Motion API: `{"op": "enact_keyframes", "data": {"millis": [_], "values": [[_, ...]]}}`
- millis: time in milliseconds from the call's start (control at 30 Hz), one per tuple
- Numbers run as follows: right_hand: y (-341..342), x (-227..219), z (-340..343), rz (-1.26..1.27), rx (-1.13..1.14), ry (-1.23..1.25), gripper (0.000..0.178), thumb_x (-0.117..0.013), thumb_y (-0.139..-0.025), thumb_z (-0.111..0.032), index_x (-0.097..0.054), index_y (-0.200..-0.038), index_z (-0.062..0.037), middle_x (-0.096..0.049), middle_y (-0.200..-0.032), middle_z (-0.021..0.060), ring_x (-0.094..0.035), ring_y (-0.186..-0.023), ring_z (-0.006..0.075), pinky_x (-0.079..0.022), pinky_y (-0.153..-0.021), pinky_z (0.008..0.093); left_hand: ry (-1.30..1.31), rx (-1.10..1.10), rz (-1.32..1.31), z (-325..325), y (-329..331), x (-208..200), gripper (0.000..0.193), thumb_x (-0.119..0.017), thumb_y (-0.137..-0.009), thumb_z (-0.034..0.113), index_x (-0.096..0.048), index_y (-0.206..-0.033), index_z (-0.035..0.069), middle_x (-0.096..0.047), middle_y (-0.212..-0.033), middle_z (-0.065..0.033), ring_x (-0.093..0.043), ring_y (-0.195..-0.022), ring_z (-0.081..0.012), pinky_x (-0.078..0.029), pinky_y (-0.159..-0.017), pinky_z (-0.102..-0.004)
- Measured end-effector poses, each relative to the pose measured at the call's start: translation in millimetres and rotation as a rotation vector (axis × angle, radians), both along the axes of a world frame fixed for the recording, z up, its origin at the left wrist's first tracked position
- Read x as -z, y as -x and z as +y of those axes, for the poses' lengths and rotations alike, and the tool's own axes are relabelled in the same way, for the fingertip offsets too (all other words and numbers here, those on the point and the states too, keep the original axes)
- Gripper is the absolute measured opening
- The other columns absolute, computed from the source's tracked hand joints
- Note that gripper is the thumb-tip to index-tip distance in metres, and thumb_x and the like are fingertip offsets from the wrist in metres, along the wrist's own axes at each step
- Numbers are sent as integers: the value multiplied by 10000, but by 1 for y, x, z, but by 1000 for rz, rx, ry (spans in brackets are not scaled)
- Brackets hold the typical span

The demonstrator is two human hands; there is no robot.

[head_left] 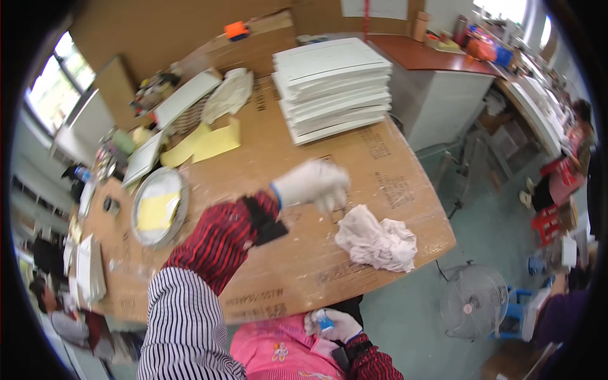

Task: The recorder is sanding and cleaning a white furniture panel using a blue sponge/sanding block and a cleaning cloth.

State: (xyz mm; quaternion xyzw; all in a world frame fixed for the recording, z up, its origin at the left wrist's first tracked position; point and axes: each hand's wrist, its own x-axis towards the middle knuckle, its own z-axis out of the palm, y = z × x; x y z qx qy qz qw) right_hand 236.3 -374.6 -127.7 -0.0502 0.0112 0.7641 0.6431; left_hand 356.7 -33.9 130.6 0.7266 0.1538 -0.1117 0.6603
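My left hand (315, 183), in a white glove with a blue cuff, hovers over the cardboard-covered table (278, 272). Its fingers bend downward but are smeared by motion, so whether they hold anything is unclear. A crumpled whitish cloth (377, 239) lies just to the right of that hand. Close to my body, below the table's near edge, my gloved right hand (339, 324) is closed around a small blue object (325, 321), whose kind I cannot make out. Farther back stands a stack of white flat panels (332, 85).
At the left sit an oval dish (182, 218) with yellow paper, loose yellow sheets (216, 140) and a pale cloth (229, 95). An orange block (237, 30) rests on the back board. A floor fan (474, 301) stands right of the table; other people work on both sides.
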Motion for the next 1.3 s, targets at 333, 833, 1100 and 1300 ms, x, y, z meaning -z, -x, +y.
{"op": "enact_keyframes", "data": {"millis": [333, 833, 1100, 1300], "values": [[3, -20, -2, -118, -60, -87, 446, -731, -905, -339, -612, -1135, 25, -629, -927, 145, -591, -761, 228, -465, -655, 349, 151, -892, 430, -108, 410, 59, 369, -559, -1049, 371, -699, -1175, 54, -733, -873, -68, -665, -651, -134, -549, -576, -259], [105, -147, 122, -468, -118, 24, 284, -636, -1019, -200, -587, -1228, -15, -639, -1057, 75, -606, -881, 167, -508, -719, 283, 194, -959, 383, -220, 519, 189, 346, -573, -1027, 293, -675, -1206, 15, -736, -1024, -89, -697, -841, -159, -582, -751, -291], [185, -205, 347, -2076, 392, 88, 360, -791, -851, -340, -719, -1022, -31, -658, -995, 160, -655, -917, 292, -535, -836, 411, 86, -997, 189, -176, 528, 121, 287, -598, -1034, 222, -696, -1197, 7, -724, -906, -43, -679, -793, -101, -568, -745, -268], [236, -184, 480, -2566, 485, 116, 451, -815, -753, -456, -708, -944, -62, -647, -1024, 178, -678, -913, 359, -553, -775, 475, 29, -1233, -148, -77, 522, 71, 294, -608, -1023, 137, -650, -1272, -13, -726, -919, -52, -665, -768, -98, -556, -717, -250]]}}
